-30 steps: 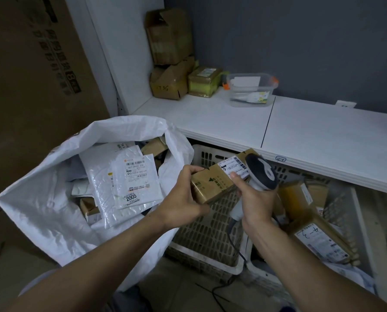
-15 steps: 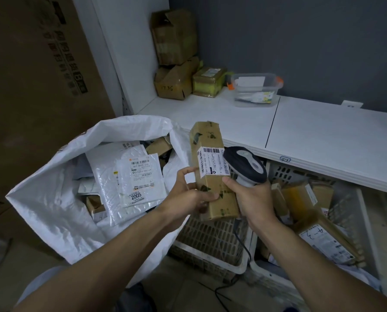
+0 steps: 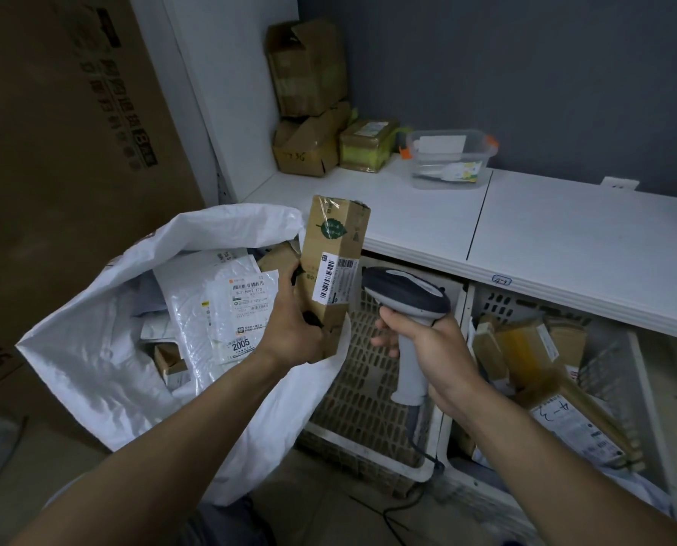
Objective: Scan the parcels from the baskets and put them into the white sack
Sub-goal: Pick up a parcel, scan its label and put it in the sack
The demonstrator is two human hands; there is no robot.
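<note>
Our left hand gripped the lower end of a tall brown parcel, held upright over the right rim of the white sack. Our right hand was wrapped round the handle of the scanner, its head just beside the parcel's barcode label. Above both baskets ran the front edge of the white shelf. The sack gaped open, holding white mailers and small boxes. The left basket showed its lattice wall; the right basket held several brown packages.

Sack mouth open; parcels inside.
</note>
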